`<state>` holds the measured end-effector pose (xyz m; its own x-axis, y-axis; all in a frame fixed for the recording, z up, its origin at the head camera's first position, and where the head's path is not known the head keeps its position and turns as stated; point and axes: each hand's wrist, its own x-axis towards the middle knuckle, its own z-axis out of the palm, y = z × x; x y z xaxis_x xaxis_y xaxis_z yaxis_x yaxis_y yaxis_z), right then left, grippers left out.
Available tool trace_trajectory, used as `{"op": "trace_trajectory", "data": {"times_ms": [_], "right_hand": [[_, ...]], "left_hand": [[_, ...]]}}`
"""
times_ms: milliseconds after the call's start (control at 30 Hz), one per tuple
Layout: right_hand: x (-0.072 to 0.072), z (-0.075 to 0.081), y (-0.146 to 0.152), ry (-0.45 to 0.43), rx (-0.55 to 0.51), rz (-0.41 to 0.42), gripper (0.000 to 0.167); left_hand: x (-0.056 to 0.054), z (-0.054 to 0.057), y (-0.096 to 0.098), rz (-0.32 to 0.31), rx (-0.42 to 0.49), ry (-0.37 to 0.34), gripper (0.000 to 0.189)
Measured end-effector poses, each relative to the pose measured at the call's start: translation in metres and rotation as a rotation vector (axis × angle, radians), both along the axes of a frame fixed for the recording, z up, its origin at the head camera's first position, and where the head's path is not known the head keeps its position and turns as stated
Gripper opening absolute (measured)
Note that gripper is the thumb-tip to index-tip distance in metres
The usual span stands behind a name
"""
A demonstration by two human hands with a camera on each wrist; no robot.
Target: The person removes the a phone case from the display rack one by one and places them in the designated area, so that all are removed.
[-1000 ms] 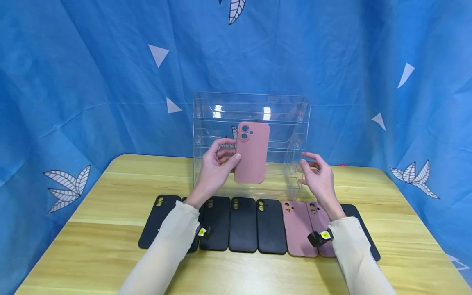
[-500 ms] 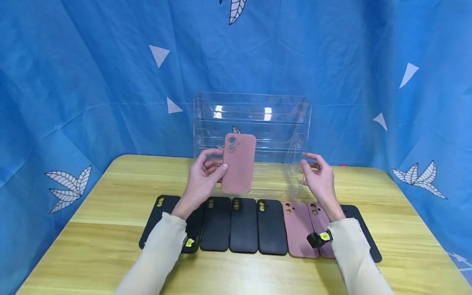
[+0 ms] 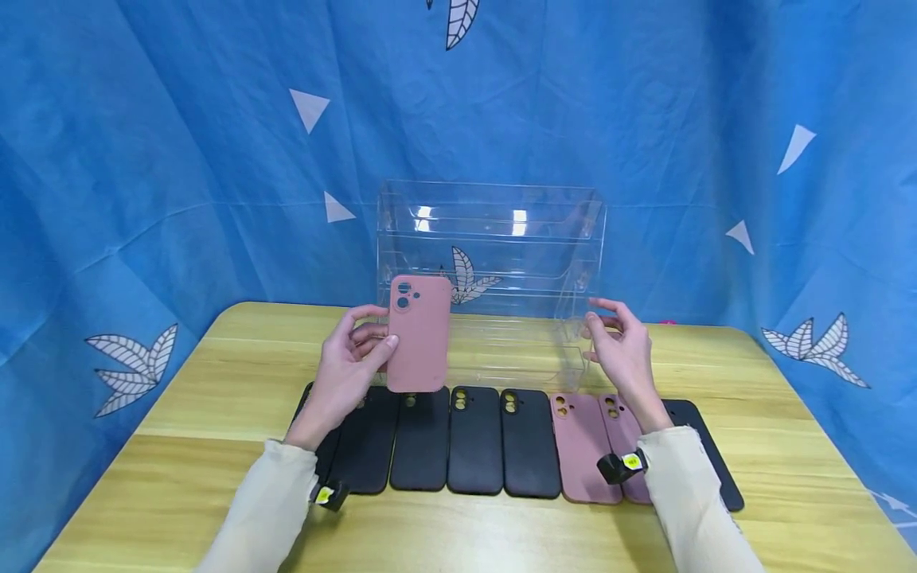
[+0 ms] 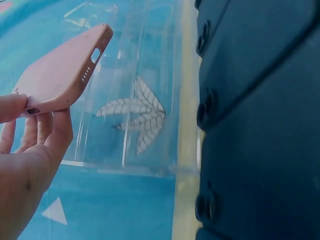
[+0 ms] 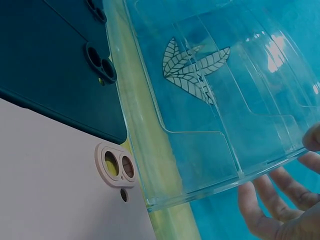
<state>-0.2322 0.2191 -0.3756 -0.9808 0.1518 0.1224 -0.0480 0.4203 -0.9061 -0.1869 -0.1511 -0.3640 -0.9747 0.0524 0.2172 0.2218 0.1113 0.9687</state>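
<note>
A pink phone case (image 3: 419,334) is held up by my left hand (image 3: 347,366), thumb on its face and fingers behind its left edge. Its camera cutouts are at the top left. The left wrist view has the case (image 4: 65,70) tilted, its slotted bottom edge showing. My right hand (image 3: 622,350) grips the right side of a clear tiered display rack (image 3: 494,191); in the right wrist view its fingers (image 5: 272,207) lie along the outside of the rack's side wall, with the thumb over the edge. The rack stands upright behind the row of cases.
In a row before the rack lie several black phone cases (image 3: 475,446), two pink cases (image 3: 583,454) and another black case (image 3: 705,454) at the right end, partly under my right forearm. The wooden table (image 3: 179,446) meets a blue curtain (image 3: 215,143) behind.
My left hand has moved left and down toward me with the pink case, from in front of the rack's middle to its left side. My right hand stays at the rack's right side.
</note>
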Motion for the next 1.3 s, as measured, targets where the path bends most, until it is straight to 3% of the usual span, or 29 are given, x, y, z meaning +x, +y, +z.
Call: {"op": "trace_trajectory", "data": {"times_ms": [267,533,900,1300], "right_hand": [[0.002,-0.001,0.000,0.010,-0.001,-0.002,0.046],[0.002,-0.001,0.000,-0.002,-0.004,-0.013,0.048],[0.002,-0.003,-0.001,0.002,-0.001,-0.012,0.048],[0.000,-0.003,-0.002,0.016,0.003,-0.019,0.046]], "left_hand": [[0.011,-0.004,-0.026,0.049,-0.058,-0.063,0.043],[0.018,-0.014,-0.047,0.071,-0.066,-0.044,0.041],[0.023,-0.021,-0.066,0.086,-0.068,-0.072,0.039],[0.027,-0.029,-0.090,0.110,-0.129,-0.135,0.042]]}}
